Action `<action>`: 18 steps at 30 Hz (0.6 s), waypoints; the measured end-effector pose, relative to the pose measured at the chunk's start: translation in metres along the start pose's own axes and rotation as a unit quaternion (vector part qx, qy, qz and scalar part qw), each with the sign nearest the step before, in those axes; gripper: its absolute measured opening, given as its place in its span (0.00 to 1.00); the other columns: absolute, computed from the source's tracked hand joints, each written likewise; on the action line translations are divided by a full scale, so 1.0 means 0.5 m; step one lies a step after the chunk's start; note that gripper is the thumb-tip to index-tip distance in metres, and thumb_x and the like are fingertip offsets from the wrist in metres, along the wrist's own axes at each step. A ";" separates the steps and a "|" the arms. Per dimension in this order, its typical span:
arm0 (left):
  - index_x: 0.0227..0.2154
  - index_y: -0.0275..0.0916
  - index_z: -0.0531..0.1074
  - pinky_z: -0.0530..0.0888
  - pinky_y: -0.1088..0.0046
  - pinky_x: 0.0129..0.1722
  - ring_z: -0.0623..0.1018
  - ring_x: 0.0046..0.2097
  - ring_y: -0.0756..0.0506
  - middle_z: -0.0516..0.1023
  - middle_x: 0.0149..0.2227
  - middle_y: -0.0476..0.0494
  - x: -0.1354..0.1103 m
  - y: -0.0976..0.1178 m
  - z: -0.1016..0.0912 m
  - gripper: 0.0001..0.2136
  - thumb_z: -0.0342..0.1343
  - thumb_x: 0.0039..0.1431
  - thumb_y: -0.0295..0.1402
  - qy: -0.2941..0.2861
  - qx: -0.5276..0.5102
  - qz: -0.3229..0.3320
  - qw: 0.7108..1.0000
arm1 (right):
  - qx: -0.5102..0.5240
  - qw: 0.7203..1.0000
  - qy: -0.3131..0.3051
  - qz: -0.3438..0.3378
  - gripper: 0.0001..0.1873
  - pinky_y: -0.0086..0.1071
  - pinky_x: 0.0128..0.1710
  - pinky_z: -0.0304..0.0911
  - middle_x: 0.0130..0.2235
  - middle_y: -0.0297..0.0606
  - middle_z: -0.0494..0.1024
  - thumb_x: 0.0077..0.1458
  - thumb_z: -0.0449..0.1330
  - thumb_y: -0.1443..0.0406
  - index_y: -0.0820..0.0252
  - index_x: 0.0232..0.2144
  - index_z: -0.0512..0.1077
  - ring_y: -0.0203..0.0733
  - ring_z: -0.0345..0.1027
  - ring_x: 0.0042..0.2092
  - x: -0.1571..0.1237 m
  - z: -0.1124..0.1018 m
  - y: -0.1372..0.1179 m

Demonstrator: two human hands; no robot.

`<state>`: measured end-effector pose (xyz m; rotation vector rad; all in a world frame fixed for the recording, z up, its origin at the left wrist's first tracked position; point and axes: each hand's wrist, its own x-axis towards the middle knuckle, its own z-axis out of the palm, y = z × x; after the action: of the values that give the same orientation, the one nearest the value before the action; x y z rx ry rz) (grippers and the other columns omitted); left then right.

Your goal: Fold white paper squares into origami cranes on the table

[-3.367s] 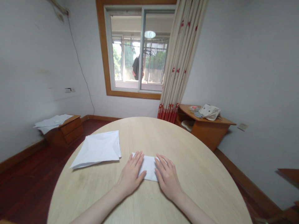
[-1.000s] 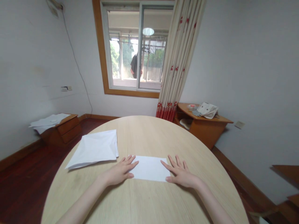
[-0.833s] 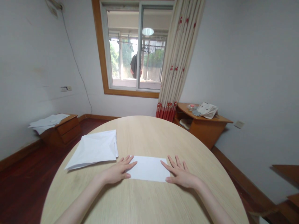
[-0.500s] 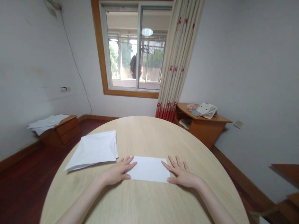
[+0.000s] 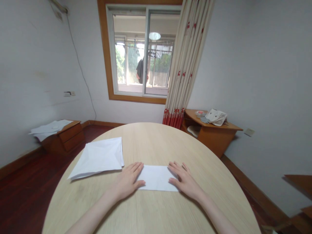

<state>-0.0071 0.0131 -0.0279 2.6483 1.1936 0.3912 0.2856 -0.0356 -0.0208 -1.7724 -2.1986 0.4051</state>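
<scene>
A white sheet of paper point(image 5: 156, 178), a flat rectangle, lies on the round wooden table point(image 5: 156, 211) in front of me. My left hand point(image 5: 131, 179) rests over its left end, fingers stretched out and thumb on the paper. Over the right end lies my right hand point(image 5: 181, 178), its fingers extended and its thumb apart from them. Both hands hide the short edges of the sheet. Whether the paper is folded in layers I cannot tell.
Larger white sheets point(image 5: 99, 157) lie stacked at the table's left side. Beyond stand a small drawer cabinet point(image 5: 70, 133) on the left and a wooden desk point(image 5: 216, 136) with a cloth bag point(image 5: 216, 116) on the right. A curtain point(image 5: 187, 61) hangs beside the window.
Both hands have moved inward over the paper's ends, and their fingers, spread before, are now closer together. The paper lies in about the same place.
</scene>
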 end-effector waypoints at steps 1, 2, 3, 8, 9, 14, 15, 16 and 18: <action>0.63 0.41 0.55 0.56 0.56 0.62 0.59 0.65 0.37 0.58 0.65 0.38 0.001 0.000 0.004 0.31 0.49 0.62 0.50 0.008 -0.002 0.006 1.000 | -0.004 1.000 0.012 -0.014 0.30 0.52 0.65 0.29 0.64 0.42 0.58 0.60 0.51 0.50 0.57 0.60 0.62 0.48 0.46 0.66 0.002 0.005 -0.007; 0.64 0.40 0.55 0.56 0.56 0.63 0.58 0.65 0.37 0.58 0.65 0.37 0.002 0.000 0.007 0.32 0.50 0.61 0.50 0.012 -0.004 0.011 1.000 | -0.010 0.999 0.019 -0.030 0.29 0.51 0.65 0.30 0.63 0.42 0.62 0.61 0.51 0.51 0.57 0.59 0.63 0.48 0.48 0.66 0.003 0.010 -0.014; 0.64 0.40 0.54 0.56 0.56 0.63 0.57 0.65 0.37 0.57 0.65 0.37 0.003 0.001 0.009 0.33 0.51 0.60 0.51 0.013 -0.007 0.015 1.000 | -0.017 0.999 0.022 -0.045 0.28 0.51 0.65 0.31 0.61 0.42 0.64 0.60 0.51 0.51 0.57 0.58 0.64 0.48 0.49 0.65 0.003 0.014 -0.022; 0.65 0.41 0.51 0.56 0.53 0.63 0.56 0.66 0.35 0.55 0.66 0.34 0.003 0.003 0.017 0.39 0.56 0.55 0.54 0.006 -0.025 0.016 1.000 | -0.040 0.997 0.009 -0.072 0.35 0.49 0.66 0.33 0.63 0.44 0.61 0.55 0.55 0.46 0.62 0.58 0.65 0.52 0.44 0.67 0.001 0.032 -0.049; 0.65 0.42 0.50 0.56 0.53 0.63 0.55 0.66 0.34 0.54 0.66 0.34 0.002 0.003 0.018 0.40 0.56 0.55 0.54 0.002 -0.028 0.013 1.000 | -0.042 0.997 0.007 -0.070 0.37 0.49 0.66 0.33 0.64 0.45 0.59 0.54 0.56 0.45 0.63 0.58 0.64 0.52 0.42 0.67 0.000 0.035 -0.050; 0.66 0.40 0.48 0.55 0.52 0.63 0.53 0.66 0.33 0.51 0.67 0.33 0.000 -0.001 0.026 0.40 0.55 0.56 0.53 -0.017 -0.036 0.001 0.999 | -0.020 0.999 -0.016 -0.039 0.45 0.49 0.66 0.37 0.67 0.47 0.50 0.53 0.57 0.45 0.63 0.64 0.52 0.52 0.38 0.68 0.001 0.043 -0.038; 0.66 0.40 0.48 0.55 0.52 0.63 0.53 0.66 0.33 0.51 0.67 0.33 0.000 -0.002 0.027 0.40 0.54 0.56 0.53 -0.018 -0.038 0.002 0.999 | -0.013 0.999 -0.021 -0.032 0.45 0.48 0.66 0.38 0.67 0.47 0.49 0.53 0.57 0.46 0.63 0.65 0.51 0.52 0.38 0.68 0.001 0.044 -0.036; 0.66 0.40 0.48 0.55 0.52 0.63 0.54 0.66 0.33 0.52 0.67 0.34 0.000 -0.003 0.028 0.39 0.54 0.57 0.53 -0.019 -0.039 0.002 0.999 | -0.007 0.999 -0.024 -0.028 0.45 0.48 0.66 0.38 0.67 0.46 0.49 0.53 0.58 0.47 0.62 0.65 0.50 0.52 0.38 0.68 0.001 0.044 -0.034; 0.66 0.40 0.49 0.54 0.53 0.64 0.54 0.66 0.34 0.51 0.67 0.34 0.000 -0.004 0.029 0.39 0.53 0.57 0.53 -0.020 -0.040 0.000 0.999 | -0.002 0.999 -0.028 -0.027 0.44 0.47 0.66 0.38 0.67 0.46 0.49 0.54 0.57 0.48 0.62 0.65 0.50 0.51 0.38 0.68 0.002 0.044 -0.032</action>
<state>-0.0036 0.0131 -0.0424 2.5753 1.1417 0.3767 0.2625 -0.0387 -0.0346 -1.7194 -2.2809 0.4441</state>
